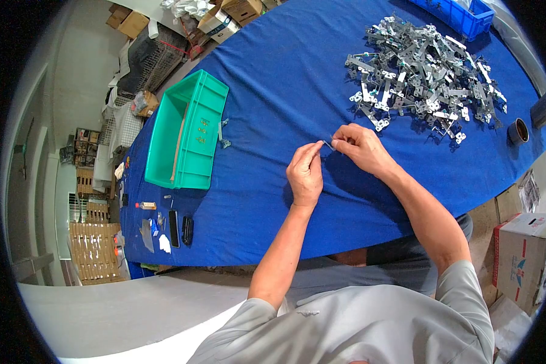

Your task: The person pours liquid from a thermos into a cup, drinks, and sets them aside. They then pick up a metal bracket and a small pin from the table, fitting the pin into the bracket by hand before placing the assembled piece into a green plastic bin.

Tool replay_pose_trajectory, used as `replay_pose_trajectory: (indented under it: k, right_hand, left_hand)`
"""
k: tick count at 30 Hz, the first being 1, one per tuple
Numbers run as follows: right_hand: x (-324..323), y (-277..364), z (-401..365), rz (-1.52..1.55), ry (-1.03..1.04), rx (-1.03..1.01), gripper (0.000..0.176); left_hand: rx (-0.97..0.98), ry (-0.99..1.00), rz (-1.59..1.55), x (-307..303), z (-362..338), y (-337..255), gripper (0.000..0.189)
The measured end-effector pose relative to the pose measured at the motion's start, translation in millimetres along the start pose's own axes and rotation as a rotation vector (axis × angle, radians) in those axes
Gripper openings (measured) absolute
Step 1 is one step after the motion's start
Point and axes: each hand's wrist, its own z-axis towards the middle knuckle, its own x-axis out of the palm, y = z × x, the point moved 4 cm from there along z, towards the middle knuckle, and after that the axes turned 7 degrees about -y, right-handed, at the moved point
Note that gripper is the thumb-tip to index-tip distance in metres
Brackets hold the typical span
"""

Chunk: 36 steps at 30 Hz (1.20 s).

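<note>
Over the middle of the blue cloth, my left hand (306, 174) and my right hand (361, 147) are close together with their fingertips pinched. Between them is a small thin metal piece (329, 145), too small to make out well. Its right end is at my right fingertips, and its left end is beside my left fingertips. Whatever my left fingers hold is hidden. Beyond my right hand lies a large heap of silver metal brackets (428, 76).
A green bin (203, 136) stands at the left, with small metal parts (224, 143) beside it. Nearer are a phone (174, 228), a small bottle (145, 205) and a black case (187, 230). A blue crate (461, 21) and round tin (518, 131) are at the right.
</note>
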Motion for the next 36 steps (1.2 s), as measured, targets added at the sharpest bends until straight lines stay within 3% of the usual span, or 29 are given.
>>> replay_pose_trajectory:
  k: [2,4,5,8,12,18,22,24,28,31,36]
  right_hand:
    - [-2.8,0.1,0.9,0.028,-0.084,-0.058,0.022]
    - [-7.4,8.4,5.2,0.119,-0.132,-0.021,0.019]
    - [-10.8,7.1,2.8,0.159,-0.038,0.167,0.018]
    - [1.6,6.9,-2.6,0.331,0.116,0.292,0.018]
    - [8.4,6.3,-2.4,0.224,0.181,0.101,0.022]
    - [5.4,5.2,-2.4,0.09,0.154,0.101,0.021]
    - [-0.5,10.5,-1.8,-0.067,0.075,0.005,0.022]
    - [1.0,3.7,-0.5,-0.029,0.065,0.029,0.022]
    - [0.5,1.0,-2.0,0.08,0.084,0.197,0.021]
    - [5.7,-3.9,-2.0,0.237,0.018,0.15,0.024]
    - [1.8,2.7,-2.0,0.125,0.107,0.174,0.028]
  left_hand:
    - [0.055,0.003,0.022,1.3,-0.9,2.9,0.023]
    - [-0.199,0.02,-0.082,0.9,-3.0,7.7,0.021]
    - [-0.325,0.029,-0.135,1.4,-4.2,10.4,0.021]
    - [-0.514,-0.034,-0.274,1.9,-7.4,18.0,0.022]
    - [-0.518,-0.022,-0.289,1.5,-7.6,18.9,0.023]
    - [-0.507,0.005,-0.269,2.0,-8.2,19.7,0.023]
    - [-0.354,-0.019,-0.214,-0.6,-4.6,17.8,0.023]
    - [-0.238,-0.029,-0.161,-0.7,-4.1,19.3,0.022]
    - [-0.19,-0.032,-0.088,-0.6,-3.1,17.5,0.021]
    - [-0.153,-0.027,-0.063,-1.9,-1.5,11.1,0.021]
    - [-0.074,-0.036,-0.013,-1.7,0.3,5.6,0.022]
